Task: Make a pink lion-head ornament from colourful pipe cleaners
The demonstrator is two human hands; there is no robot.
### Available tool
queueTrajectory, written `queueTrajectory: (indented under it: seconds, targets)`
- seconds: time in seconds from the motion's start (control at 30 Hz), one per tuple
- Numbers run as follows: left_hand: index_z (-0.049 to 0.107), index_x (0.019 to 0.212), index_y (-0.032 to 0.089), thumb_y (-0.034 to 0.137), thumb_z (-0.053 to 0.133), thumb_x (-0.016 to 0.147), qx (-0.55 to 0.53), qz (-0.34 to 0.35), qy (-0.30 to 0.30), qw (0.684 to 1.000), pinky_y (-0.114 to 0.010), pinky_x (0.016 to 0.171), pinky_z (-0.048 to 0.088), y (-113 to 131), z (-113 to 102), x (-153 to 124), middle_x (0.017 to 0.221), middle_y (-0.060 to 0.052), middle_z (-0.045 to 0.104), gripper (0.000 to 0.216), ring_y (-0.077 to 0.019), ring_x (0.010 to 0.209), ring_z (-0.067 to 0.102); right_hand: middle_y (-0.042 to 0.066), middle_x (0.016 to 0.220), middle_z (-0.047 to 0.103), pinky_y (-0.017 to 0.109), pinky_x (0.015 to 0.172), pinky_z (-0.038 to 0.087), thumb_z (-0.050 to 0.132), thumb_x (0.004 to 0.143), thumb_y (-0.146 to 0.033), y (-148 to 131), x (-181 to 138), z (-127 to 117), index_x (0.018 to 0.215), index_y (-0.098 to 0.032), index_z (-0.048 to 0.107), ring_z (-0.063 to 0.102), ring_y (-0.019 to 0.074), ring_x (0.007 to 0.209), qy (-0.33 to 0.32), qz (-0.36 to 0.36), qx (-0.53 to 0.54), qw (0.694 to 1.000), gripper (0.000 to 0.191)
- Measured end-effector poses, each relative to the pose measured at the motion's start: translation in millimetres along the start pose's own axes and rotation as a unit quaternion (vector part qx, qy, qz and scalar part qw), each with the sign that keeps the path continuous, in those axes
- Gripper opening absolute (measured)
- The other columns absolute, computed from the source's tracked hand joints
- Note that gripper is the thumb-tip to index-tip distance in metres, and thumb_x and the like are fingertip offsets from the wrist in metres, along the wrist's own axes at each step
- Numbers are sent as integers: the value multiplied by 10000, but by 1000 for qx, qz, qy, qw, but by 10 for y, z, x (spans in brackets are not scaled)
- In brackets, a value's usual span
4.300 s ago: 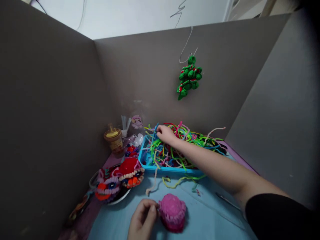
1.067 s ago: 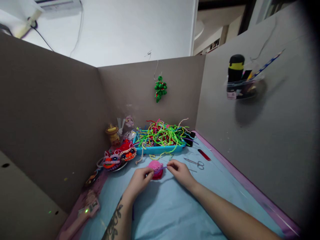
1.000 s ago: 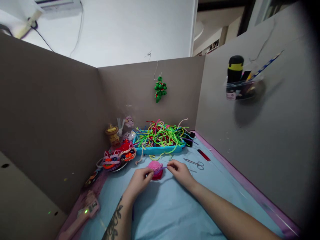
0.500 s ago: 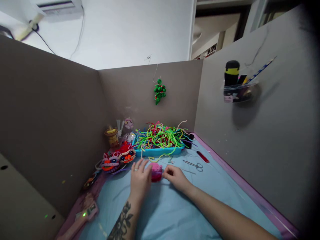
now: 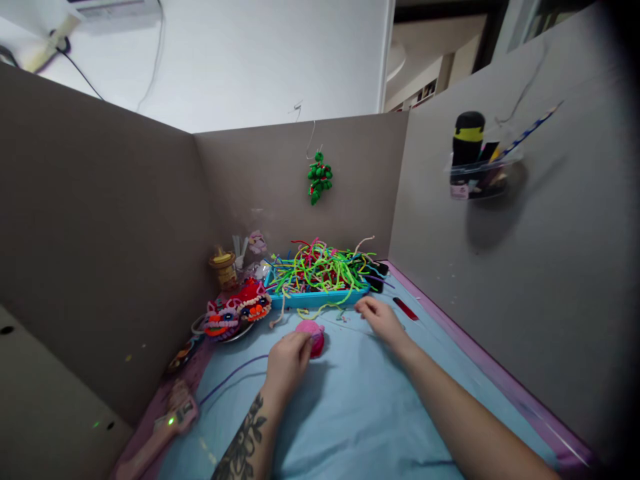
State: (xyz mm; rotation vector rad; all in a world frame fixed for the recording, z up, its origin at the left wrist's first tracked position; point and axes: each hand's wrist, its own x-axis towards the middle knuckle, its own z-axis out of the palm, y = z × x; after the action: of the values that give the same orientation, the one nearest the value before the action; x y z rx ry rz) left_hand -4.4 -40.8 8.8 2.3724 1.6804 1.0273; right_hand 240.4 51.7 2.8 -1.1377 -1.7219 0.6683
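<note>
My left hand (image 5: pixel 287 359) is closed on a pink fuzzy pipe-cleaner piece (image 5: pixel 314 331) that lies on the light blue cloth (image 5: pixel 350 413). A thin purple pipe cleaner (image 5: pixel 227 379) trails from under that hand toward the lower left. My right hand (image 5: pixel 381 317) rests palm down to the right of the pink piece, in front of the blue tray (image 5: pixel 320 301). Its fingers are bent down onto the cloth. The small scissors that lay there are hidden under it.
The blue tray holds a heap of coloured pipe cleaners (image 5: pixel 320 269). A plate with red and orange fuzzy figures (image 5: pixel 235 312) sits at left, a brown jar (image 5: pixel 223 267) behind it. A red stick (image 5: pixel 404 309), a pink tool (image 5: pixel 170 421), grey partition walls, a hanging green ornament (image 5: pixel 319 177).
My right hand left the pink piece and moved right and away, over the scissors. My left hand drew back and closed on the pink piece; a purple pipe cleaner now shows at lower left.
</note>
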Motion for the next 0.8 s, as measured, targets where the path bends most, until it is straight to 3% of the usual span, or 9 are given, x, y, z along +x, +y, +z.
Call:
queueTrajectory:
  seconds: [0.07,0.13,0.2,0.33,0.57,0.7,0.8]
  targets:
    - [666,947,198,245,446,874,-12,-24,8,1000,-297,780,468,1,-27,7,914,-71,698,237,-191,845,628,30,729,615,273,639,406,484,803,-320,149,56,-116,756,-176,603,546,173,690,4,6,-96,995,193]
    - [662,938,187,239,446,868,-31,-38,13,999,-298,771,469,4,-44,16,900,-72,698,234,-189,828,629,38,782,629,271,670,396,543,754,-247,249,52,-105,800,-170,618,557,178,731,-65,13,-167,984,117]
    - [661,934,181,242,443,867,-52,-40,14,998,-300,771,470,4,-43,22,895,-75,698,235,-191,829,631,57,851,637,273,710,383,566,732,-181,282,21,2,873,-166,629,562,189,799,-118,17,-235,965,154]
    - [658,974,181,245,451,856,-93,-37,20,995,-316,808,475,-10,-1,28,965,-89,696,247,-204,886,631,97,949,642,287,755,351,536,770,-103,218,-16,214,925,-165,621,551,226,927,-148,25,-328,933,187]
    - [651,1009,152,291,462,850,-207,-100,34,973,-312,783,491,-28,17,64,949,-92,700,283,-207,851,637,96,948,657,293,744,336,478,847,-120,87,-110,224,984,-181,598,564,224,906,-150,23,-341,928,193]
    - [661,990,151,282,463,847,-205,-104,36,972,-299,762,489,-22,4,70,922,-84,704,277,-203,831,638,84,963,636,280,751,346,564,817,-257,-21,-185,334,958,-173,590,551,218,914,-162,-19,-300,940,166]
    - [663,991,154,258,467,845,-182,-86,42,979,-307,787,484,-25,23,61,952,-88,701,266,-201,855,634,79,935,639,273,712,346,575,790,-206,-59,-226,402,980,-176,575,564,212,874,-200,-25,-296,934,192]
